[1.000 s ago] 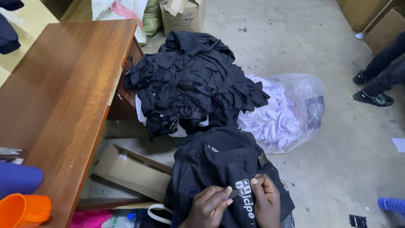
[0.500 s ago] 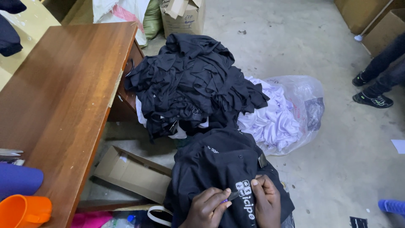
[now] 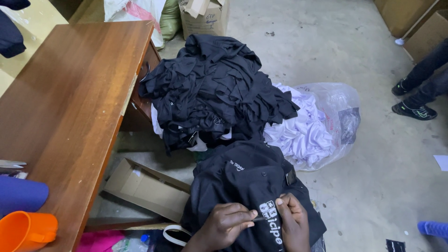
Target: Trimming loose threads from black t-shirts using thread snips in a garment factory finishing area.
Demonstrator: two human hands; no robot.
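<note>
My left hand (image 3: 224, 226) pinches a thin tool; my right hand (image 3: 291, 221) fingers pinch the soft, limp black shirt (image 3: 242, 182) beside its white print.

Left hand (image 3: 224, 224) slightly lower on black shirt (image 3: 247, 186)

One camera only is looking on, riding on the person's head and tilting steeply down and forward. It is sitting close over the left hand (image 3: 224, 226) and right hand (image 3: 291, 221) at the bottom edge, both on a black printed garment (image 3: 247, 182). Beyond, it is taking in the brown wooden table (image 3: 70, 107) along the left and the grey concrete floor (image 3: 326, 51) stretching far ahead.
</note>
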